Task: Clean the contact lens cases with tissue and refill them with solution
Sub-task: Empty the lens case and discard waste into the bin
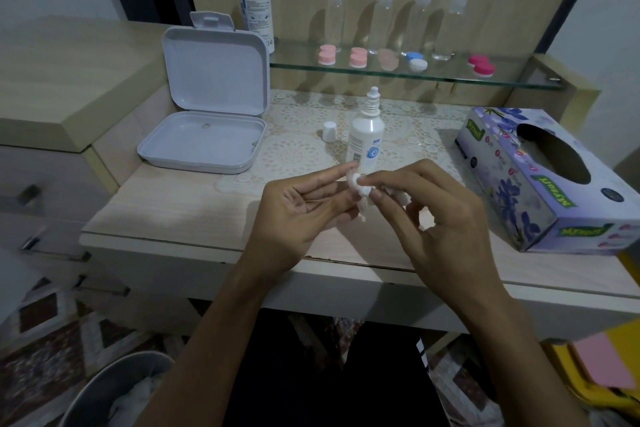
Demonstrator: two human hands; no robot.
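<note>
Left hand (304, 204): near centre, palm up, fingers pinching a small white contact lens case (356, 184). Right hand (440, 215): touching it, fingertips pressing tissue (401, 198) onto the case; the two hands together over the table (194, 218). Small solution bottle (366, 139): upright just beyond the hands, uncapped; its cap (329, 131) stands to its left. Open white box (207, 114): far left. Tissue box (554, 180): right. Glass shelf (433, 74): far, bearing further lens cases (356, 57) and a tall bottle (255, 0).
</note>
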